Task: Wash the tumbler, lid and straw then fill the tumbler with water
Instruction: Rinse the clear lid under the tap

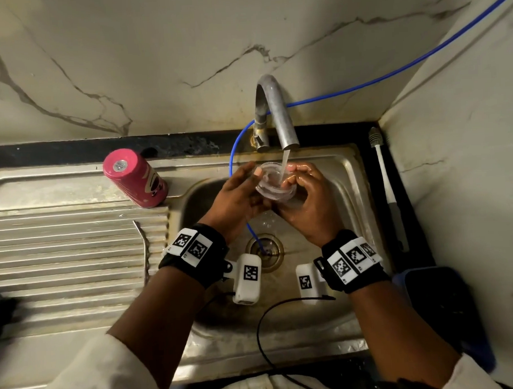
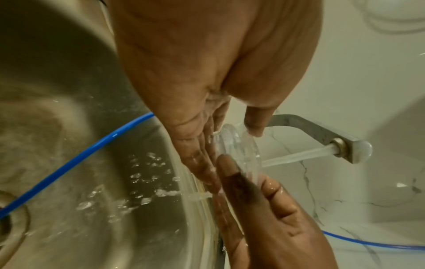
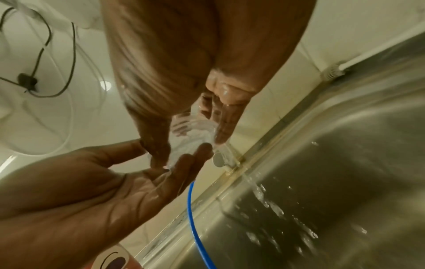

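Observation:
Both hands hold the clear plastic lid (image 1: 271,185) under the running tap (image 1: 275,114), above the sink basin. My left hand (image 1: 249,188) has its thumb on the lid's near rim and straight fingers beneath it. My right hand (image 1: 300,186) curls round the lid's right side, wet fingers inside the rim. The left wrist view shows the lid (image 2: 239,147) edge-on with water striking it. In the right wrist view the lid (image 3: 190,138) is blurred. The pink tumbler (image 1: 135,177) stands upside down on the draining board. The metal straw (image 1: 144,246) lies on the board's ribs.
The steel sink (image 1: 345,167) has a drain (image 1: 265,251) below the hands, and a blue hose (image 1: 233,154) runs into it. A long brush (image 1: 387,188) lies on the black counter strip at the right. A marble wall stands behind.

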`<state>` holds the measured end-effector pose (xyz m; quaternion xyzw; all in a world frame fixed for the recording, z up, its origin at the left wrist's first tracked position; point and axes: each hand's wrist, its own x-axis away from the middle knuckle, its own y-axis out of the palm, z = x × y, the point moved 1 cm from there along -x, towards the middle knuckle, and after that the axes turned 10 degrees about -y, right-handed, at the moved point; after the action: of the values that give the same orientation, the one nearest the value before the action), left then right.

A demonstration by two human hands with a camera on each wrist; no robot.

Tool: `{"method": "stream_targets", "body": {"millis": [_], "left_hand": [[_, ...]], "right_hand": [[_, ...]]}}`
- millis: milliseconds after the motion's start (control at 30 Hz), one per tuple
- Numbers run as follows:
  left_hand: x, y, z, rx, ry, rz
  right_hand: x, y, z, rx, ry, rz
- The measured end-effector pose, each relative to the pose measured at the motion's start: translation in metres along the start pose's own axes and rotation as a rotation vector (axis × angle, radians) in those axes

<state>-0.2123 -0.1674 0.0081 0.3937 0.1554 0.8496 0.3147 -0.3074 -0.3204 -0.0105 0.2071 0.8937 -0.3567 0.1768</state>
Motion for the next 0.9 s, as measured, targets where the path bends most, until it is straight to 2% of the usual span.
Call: {"method": "stream_targets", "body": {"millis": [233, 300, 400, 533, 667, 700, 800, 900], "left_hand": [[-0.002, 0.009, -0.004, -0.127, 0.031, -0.085], [0.000, 0.014, -0.006, -0.154, 0.027, -0.128], [-0.002, 0.017, -0.009, -0.129, 0.021, -0.173], [-0.009, 0.009, -0.012, -0.026, -0.018, -0.037], [-0.008, -0.010, -0.009, -0.064, -0.033, 0.128], [-0.007, -0.014, -0.008, -0.077, -0.037, 0.140], [-0.005, -0.022, -0.009, -0.123, -0.063, 0.151], [-0.002, -0.016, -0.014, -0.154, -0.076, 0.127]], "right_hand": [[0.013, -0.007, 0.004, -0.183, 0.197, 0.074], [0.011, -0.014, 0.003, -0.123, 0.210, 0.081], [0.007, -0.022, 0.010, -0.067, 0.190, 0.004], [-0.011, -0.013, -0.002, -0.001, 0.176, 0.008], [-0.011, -0.011, 0.000, -0.039, 0.136, -0.268], [-0.010, -0.012, 0.005, -0.057, 0.153, -0.270], [-0.014, -0.008, 0.009, -0.014, 0.204, -0.137], [-0.014, -0.006, 0.006, -0.069, 0.206, -0.236]]}}
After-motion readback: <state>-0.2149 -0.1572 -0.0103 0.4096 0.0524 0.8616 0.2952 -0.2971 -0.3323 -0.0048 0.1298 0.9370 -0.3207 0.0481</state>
